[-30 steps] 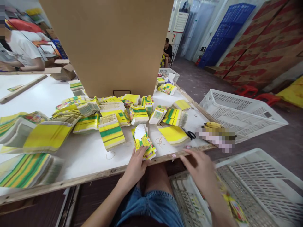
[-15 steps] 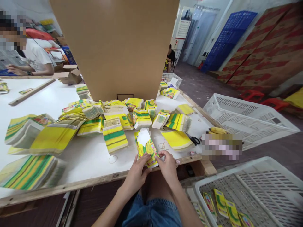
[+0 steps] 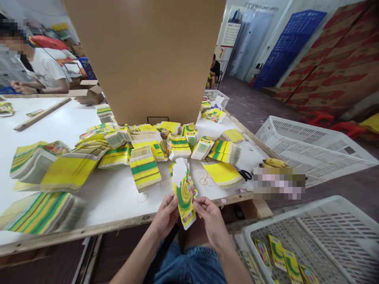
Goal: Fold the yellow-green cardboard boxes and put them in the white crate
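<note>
Both of my hands hold a flat yellow-and-green printed carton blank (image 3: pixel 184 195) above the front edge of the white table (image 3: pixel 112 197). My left hand (image 3: pixel 166 215) grips its left side with fingers curled. My right hand (image 3: pixel 211 217) pinches its right edge. Behind the held blank, a small pile of similar blanks (image 3: pixel 189 177) lies on the table.
Several stacks of yellow-green flat cartons (image 3: pixel 62 173) cover the table, with scissors (image 3: pixel 244 172) and rubber bands (image 3: pixel 205 182). A tall cardboard sheet (image 3: pixel 148 55) stands behind. A white crate (image 3: pixel 319 236) at my right holds folded cartons (image 3: pixel 278 252). Another person (image 3: pixel 38 73) sits far left.
My right hand came from the crate to the carton pile. Both hands have now lifted one blank off the table toward me.
</note>
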The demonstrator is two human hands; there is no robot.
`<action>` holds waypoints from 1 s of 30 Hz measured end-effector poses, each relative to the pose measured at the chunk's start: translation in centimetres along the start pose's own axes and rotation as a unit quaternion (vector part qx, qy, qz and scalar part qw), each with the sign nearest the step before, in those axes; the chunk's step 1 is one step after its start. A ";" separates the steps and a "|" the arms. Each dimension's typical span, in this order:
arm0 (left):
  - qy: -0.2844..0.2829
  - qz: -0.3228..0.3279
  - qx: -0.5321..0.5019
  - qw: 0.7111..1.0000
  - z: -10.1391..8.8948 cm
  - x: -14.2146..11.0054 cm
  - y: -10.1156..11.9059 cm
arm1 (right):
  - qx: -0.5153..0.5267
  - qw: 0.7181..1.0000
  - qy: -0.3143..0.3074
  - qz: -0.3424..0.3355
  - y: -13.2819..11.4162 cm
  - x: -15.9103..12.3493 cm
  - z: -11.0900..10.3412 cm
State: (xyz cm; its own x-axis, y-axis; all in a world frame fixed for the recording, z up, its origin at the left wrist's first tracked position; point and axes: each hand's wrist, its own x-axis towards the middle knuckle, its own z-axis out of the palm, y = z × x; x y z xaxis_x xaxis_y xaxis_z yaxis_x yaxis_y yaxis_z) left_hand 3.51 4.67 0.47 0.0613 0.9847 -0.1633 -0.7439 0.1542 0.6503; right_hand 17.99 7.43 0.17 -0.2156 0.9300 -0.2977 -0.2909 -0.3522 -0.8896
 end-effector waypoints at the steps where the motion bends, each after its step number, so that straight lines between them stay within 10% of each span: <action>1: -0.010 -0.006 -0.011 1.000 0.0 -0.1 -0.1 | 0.003 1.000 -0.005 0.001 0.1 -0.2 0.0; 21: 0.095 0.061 0.110 0.987 0.8 0.2 0.3 | -0.308 0.937 0.043 -0.156 0.1 -1.4 0.3; 30: -0.007 0.074 0.252 0.965 0.8 -1.5 1.5 | -0.156 0.965 -0.138 -0.159 -3.0 -0.3 -0.1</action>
State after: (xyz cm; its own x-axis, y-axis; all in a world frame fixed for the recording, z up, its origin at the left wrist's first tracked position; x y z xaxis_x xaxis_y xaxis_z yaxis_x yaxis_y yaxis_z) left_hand 2.85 3.46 2.31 -0.0092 0.9994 -0.0342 -0.3282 0.0293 0.9442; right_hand 18.98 8.24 2.87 -0.4144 0.9072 0.0729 -0.0984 0.0350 -0.9945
